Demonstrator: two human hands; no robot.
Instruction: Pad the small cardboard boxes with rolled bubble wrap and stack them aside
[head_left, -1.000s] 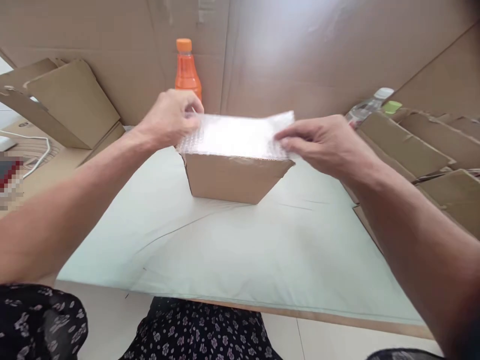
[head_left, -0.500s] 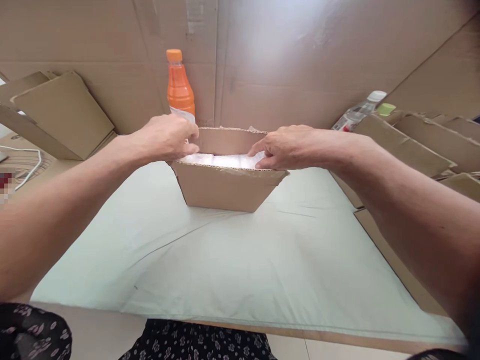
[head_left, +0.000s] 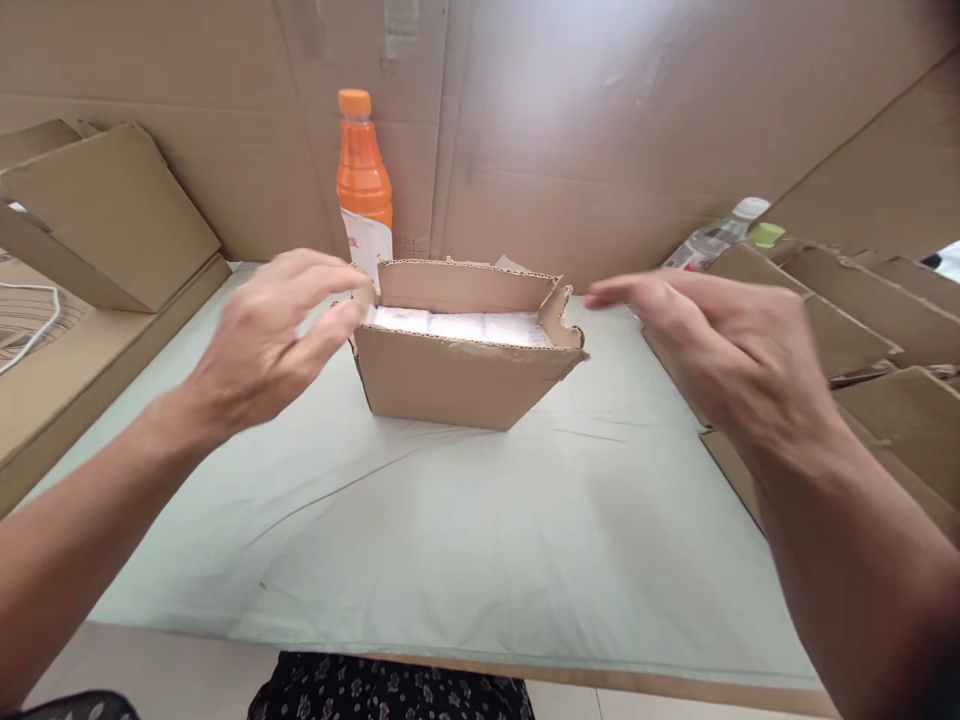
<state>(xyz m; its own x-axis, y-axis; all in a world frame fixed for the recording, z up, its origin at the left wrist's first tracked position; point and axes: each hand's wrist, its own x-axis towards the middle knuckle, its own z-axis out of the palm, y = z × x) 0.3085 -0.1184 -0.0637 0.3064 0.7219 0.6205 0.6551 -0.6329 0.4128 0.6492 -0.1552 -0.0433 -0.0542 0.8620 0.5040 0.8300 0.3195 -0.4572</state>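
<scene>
An open-topped cardboard box (head_left: 442, 380) stands on the pale green cloth (head_left: 450, 540). White packs (head_left: 480, 327), seemingly wrapped in plastic, lie side by side inside it, below the rim. My left hand (head_left: 274, 335) is at the box's left end, thumb and fingers apart, its fingertips close to the rim; whether they touch it I cannot tell. Off the box's right end, my right hand (head_left: 720, 350) hovers in the air, somewhat blurred, its index finger stretched toward the torn right flap (head_left: 561, 318). Nothing shows in either hand.
Behind the box, an orange drink bottle (head_left: 364, 165) stands against the cardboard wall (head_left: 525, 190). A folded cardboard piece (head_left: 127, 220) is at the left. On the right are cardboard compartments (head_left: 847, 300), with a clear white-capped bottle (head_left: 712, 238) and a green cap (head_left: 766, 235) behind.
Both hands have come out of the box top and moved apart, the left one leftward, the right one rightward and nearer me. The box stays in place with the packs in it.
</scene>
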